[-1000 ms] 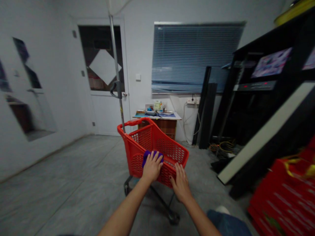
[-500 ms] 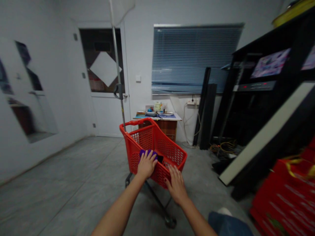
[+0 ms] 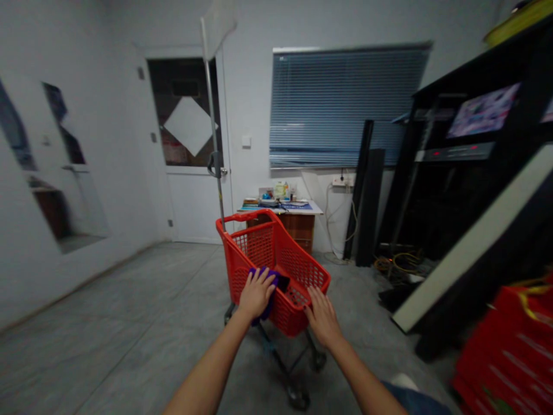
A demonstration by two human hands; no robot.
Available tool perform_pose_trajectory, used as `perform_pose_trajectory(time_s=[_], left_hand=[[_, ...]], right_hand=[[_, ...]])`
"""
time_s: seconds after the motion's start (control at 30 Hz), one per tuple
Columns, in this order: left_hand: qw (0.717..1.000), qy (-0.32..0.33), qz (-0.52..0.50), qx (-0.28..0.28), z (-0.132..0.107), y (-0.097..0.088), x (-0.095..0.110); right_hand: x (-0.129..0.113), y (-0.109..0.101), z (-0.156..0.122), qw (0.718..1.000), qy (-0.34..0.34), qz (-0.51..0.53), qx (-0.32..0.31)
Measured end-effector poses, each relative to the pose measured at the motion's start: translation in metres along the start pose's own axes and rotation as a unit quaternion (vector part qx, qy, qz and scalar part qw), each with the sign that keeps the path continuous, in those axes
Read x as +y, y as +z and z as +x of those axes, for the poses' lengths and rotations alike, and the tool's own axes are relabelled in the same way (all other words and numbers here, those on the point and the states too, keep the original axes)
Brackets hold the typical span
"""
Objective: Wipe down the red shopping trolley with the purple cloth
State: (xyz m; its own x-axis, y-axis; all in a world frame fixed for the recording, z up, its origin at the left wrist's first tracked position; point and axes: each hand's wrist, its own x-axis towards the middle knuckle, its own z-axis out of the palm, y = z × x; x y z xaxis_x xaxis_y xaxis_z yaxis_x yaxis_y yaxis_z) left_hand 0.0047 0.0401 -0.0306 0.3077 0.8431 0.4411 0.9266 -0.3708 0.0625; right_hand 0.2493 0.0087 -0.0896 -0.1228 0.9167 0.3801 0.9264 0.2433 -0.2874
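Red plastic crates (image 3: 503, 351) stand right of the shopping cart (image 3: 276, 253), beside black shelving (image 3: 475, 196).

Bare left forearm (image 3: 206, 383) and bare right forearm (image 3: 363, 377), narrowing at the wrists to an ungloved left hand (image 3: 257, 294) and ungloved right hand (image 3: 323, 318), at near centre; blue denim trouser leg (image 3: 417, 402) at near right, cut off by the lower frame edge
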Motion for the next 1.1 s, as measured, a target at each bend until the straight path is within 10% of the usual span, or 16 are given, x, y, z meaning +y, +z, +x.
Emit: perform_pose_trajectory(time_s=[0.3, 0.63, 0.9, 1.1], left_hand=[[0.992, 0.116, -0.041, 0.015, -0.028, 0.014, 0.046], [0.999, -0.018, -0.029, 0.024, -0.003, 0.008, -0.011], [0.994, 0.086, -0.058, 0.017, -0.046, 0.006, 0.011], [0.998, 0.045, -0.041, 0.001, -0.042, 0.001, -0.007]], right_hand=[[0.010, -0.007, 0.022, 1.000, 0.008, -0.007, -0.008], [-0.015, 0.004, 0.003, 0.999, 0.019, -0.020, 0.030], [-0.023, 0.005, 0.016, 0.999, -0.035, -0.021, -0.026], [-0.007, -0.014, 0.025, 0.998, -0.045, -0.027, -0.019]])
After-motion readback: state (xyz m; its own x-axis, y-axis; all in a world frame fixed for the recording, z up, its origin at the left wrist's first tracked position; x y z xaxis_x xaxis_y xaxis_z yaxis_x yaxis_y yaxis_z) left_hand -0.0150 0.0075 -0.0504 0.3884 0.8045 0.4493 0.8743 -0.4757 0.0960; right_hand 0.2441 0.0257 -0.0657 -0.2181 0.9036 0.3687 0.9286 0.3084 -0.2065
